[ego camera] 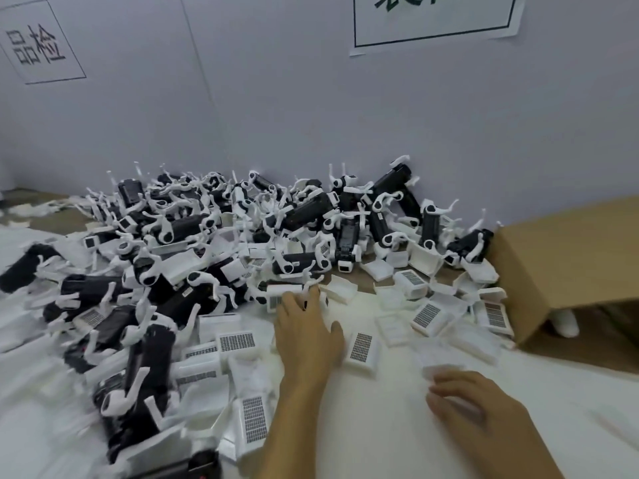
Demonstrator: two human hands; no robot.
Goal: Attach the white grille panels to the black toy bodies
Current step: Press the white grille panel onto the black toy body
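A big heap of black toy bodies (179,229) with white legs covers the back and left of the table. Several white grille panels (362,347) lie scattered in front of the heap. My left hand (306,330) reaches forward, its fingertips on a white-fronted toy body (283,293) at the heap's near edge. My right hand (473,406) lies palm down at the lower right with its fingers curled over a blurred white panel (441,369) on the white sheet.
An open cardboard box (570,267) lies on its side at the right, against the grey wall (311,115). More white panels (491,314) cluster in front of the box. A white sheet (380,426) covers the near table.
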